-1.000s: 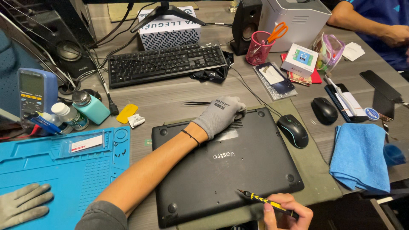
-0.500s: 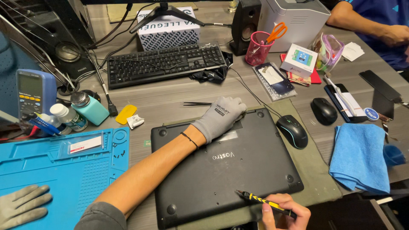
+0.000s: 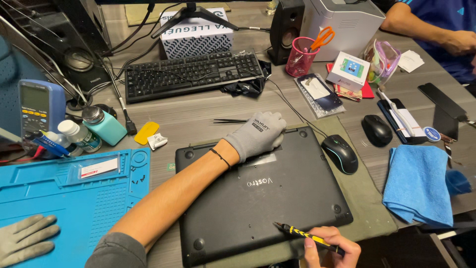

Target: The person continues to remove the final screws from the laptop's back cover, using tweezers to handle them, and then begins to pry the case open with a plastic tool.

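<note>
A black laptop (image 3: 263,193) lies upside down on a greenish mat in the middle of the surface (image 3: 198,111), its base panel facing up and still seated all the way round. From where I stand, the panel looks unopened: no gap shows along its edges and no loose screws lie beside it, though the screw holes are too small to tell whether anything has been backed out.

The person's left hand (image 3: 258,135), in a grey glove, reaches across and presses down on the far edge of the laptop, fingers curled together over the rim rather than spread, gripping nothing but the case itself. The right hand (image 3: 331,247), bare, sits at the near edge and pinches a yellow-and-black striped screwdriver (image 3: 303,234), its tip resting on or just above the base near the front right corner; I cannot tell whether it sits in a screw.

My judgement is that the work on the base is at its very start, with the whole cover left to come off.

A pair of tweezers (image 3: 229,120) lies just beyond the gloved hand, a yellow pry pick (image 3: 147,132) to the left, and a blue work mat (image 3: 64,198) beside the laptop holds no removed parts that I can make out. A spare grey glove (image 3: 24,239) lies on that mat's near corner.
</note>
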